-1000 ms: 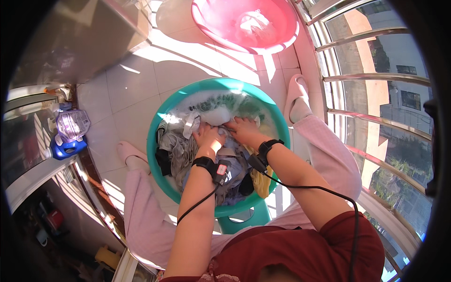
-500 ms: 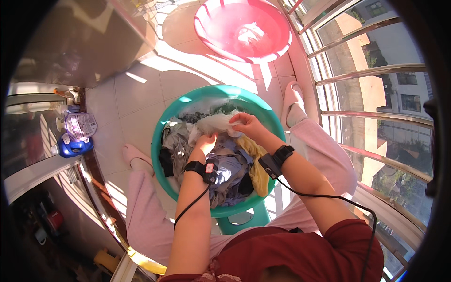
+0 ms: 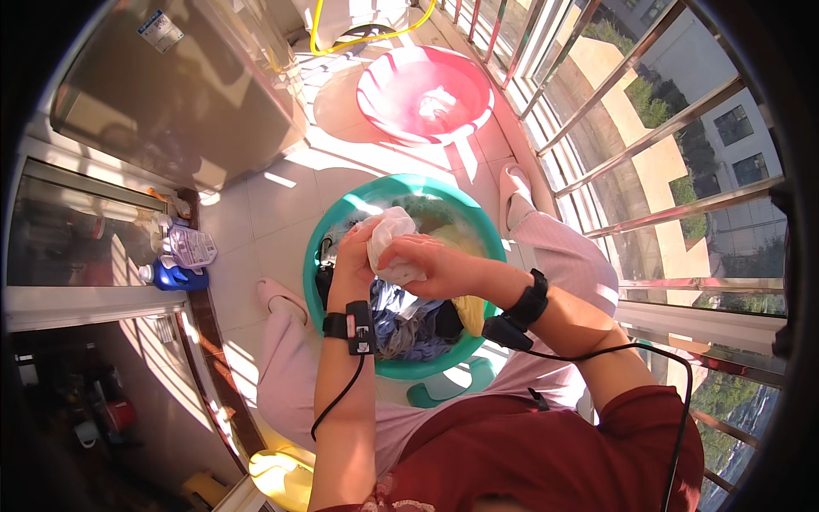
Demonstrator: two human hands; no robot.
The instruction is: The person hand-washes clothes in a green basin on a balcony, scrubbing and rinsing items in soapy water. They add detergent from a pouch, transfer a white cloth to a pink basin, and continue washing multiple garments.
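Above the green basin [image 3: 317, 256], my left hand [image 3: 351, 254] and my right hand [image 3: 437, 268] are closed on a bunched white cloth [image 3: 393, 230]. The left hand grips its left side, and the right hand's fingers curl over the front and right of it. Wet laundry fills the basin below: blue-grey garments [image 3: 401, 320] lie at the near side, and a yellow cloth [image 3: 468, 314] lies at the right. Sudsy water shows at the far side, partly behind the hands. What kind of garment the white cloth is, I cannot make out.
Beyond the basin stands a pink basin [image 3: 384, 85] with water and a bright patch in it. A yellow hose [image 3: 375, 38] curves behind it. Detergent bottles [image 3: 181, 275] stand at the left, and metal railings [image 3: 648, 205] line the window at the right. Cables hang from both wrist straps.
The white cloth has been lifted off the laundry and gathered into a bundle between both hands. The view has shifted, bringing the yellow hose into sight.
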